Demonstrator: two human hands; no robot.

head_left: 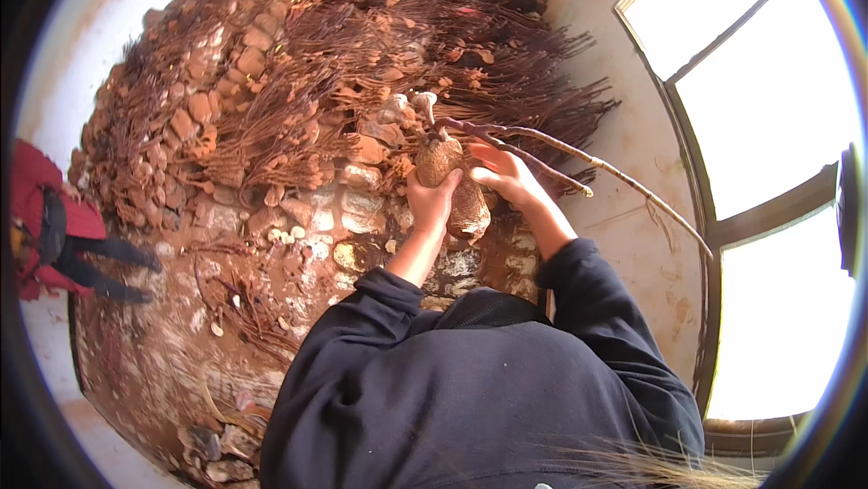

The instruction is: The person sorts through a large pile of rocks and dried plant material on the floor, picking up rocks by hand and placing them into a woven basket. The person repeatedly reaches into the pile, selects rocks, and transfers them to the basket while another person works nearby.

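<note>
My left hand [432, 204] is closed against the side of a brown, lumpy, bottle-shaped thing [439, 160], its thumb reaching over the front. A paler lower part [469, 211] hangs below that thumb. On the other side is my right hand [512, 178], fingers stretched and thumb apart, its tips close to or touching the brown thing. Two long, thin brown stalks [624, 183] run from the top of it out to the right, past my right hand. Small whitish, rounded heads [423, 104] show just beyond it; whether they are joined to it I cannot tell.
A large heap of dry brown stalks [470, 46] with clumped, knobbly ends lies against the far wall. Stones [360, 203] and loose stalks cover the dirty floor. A person in a red coat [68, 218] stands at the left. Bright window panes [759, 136] fill the right side.
</note>
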